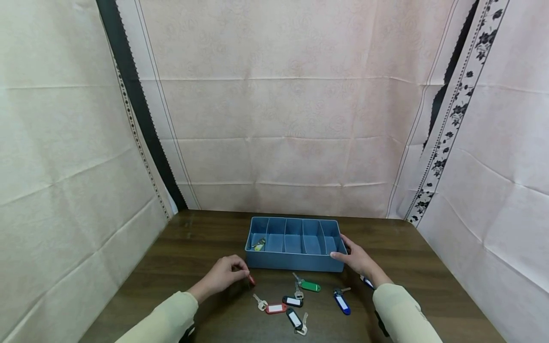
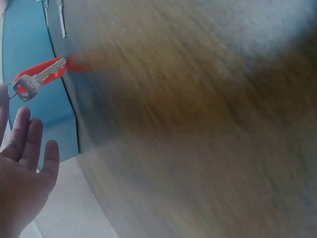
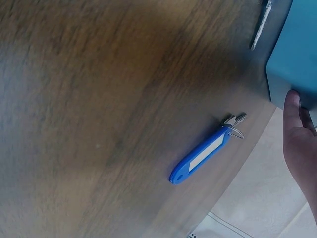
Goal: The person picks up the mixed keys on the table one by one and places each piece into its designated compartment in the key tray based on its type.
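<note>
My left hand (image 1: 225, 274) has the metal ring of a red plastic key tag (image 1: 251, 280) with a silver key (image 2: 28, 87) pinched at the fingertips, just in front of the left end of a blue rectangular five-compartment box (image 1: 296, 262). My right hand (image 1: 359, 259) grips that box's right end, thumb at the front, and a green plastic key tag (image 1: 310, 286) plus a blue plastic key tag (image 1: 341, 303) lie nearby on the brown wood-grain table (image 1: 323, 328)
</note>
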Motion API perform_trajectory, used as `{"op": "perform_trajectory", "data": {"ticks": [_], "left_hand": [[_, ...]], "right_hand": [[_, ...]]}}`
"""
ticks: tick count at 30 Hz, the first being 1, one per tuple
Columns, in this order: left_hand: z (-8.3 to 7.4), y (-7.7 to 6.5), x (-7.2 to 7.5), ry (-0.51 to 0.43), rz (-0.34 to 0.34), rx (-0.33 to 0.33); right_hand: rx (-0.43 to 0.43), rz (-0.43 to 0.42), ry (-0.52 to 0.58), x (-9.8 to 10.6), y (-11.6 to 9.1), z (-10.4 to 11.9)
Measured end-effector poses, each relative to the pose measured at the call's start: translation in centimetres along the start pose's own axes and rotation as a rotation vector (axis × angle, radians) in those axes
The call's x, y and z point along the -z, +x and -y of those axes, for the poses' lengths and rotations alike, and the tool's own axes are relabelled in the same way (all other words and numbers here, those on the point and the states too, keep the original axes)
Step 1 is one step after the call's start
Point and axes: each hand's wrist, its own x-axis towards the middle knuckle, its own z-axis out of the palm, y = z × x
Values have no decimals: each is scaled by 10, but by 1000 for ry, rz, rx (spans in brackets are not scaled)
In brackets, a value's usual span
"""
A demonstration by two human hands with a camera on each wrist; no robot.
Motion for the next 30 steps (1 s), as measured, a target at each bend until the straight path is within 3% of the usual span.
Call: {"op": "perform_trajectory", "data": {"ticks": [30], "left_hand": [[-17,3,8,-79,-93,21]], "right_hand": [[2,-14,-9,-2,0,0]]}}
